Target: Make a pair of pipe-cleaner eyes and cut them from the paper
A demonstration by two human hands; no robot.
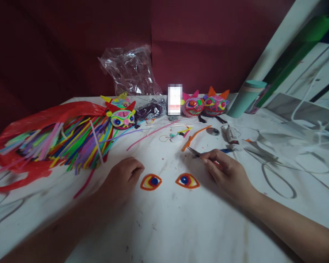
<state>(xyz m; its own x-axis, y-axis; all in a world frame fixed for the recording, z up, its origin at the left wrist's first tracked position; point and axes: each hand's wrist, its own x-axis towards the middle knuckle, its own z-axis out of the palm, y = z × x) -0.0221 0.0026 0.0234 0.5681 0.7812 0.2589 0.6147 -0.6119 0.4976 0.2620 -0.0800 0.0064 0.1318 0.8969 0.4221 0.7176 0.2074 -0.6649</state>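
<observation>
My right hand (226,170) pinches dark, pointed tweezers (194,151), whose tips reach toward an orange fuzzy strip (192,138) on the table. My left hand (126,173) rests on the tabletop with its fingers curled in, and no object shows in it. Between my hands lie two flat eye shapes made of coiled fuzzy strips: the left eye (151,182) sits beside my left fingers, and the right eye (187,180) is nearer my right hand. Both have an orange rim, yellow and red inside, and a blue pupil with a white dot.
Many coloured pipe cleaners (82,142) lie on a red plastic bag (57,109) at left. Colourful animal heads (122,118) stand along the back, near a clear bag (131,69) and a phone-like screen (174,99). A glue tube (230,134), green cup (245,98) and cables (276,182) are at right.
</observation>
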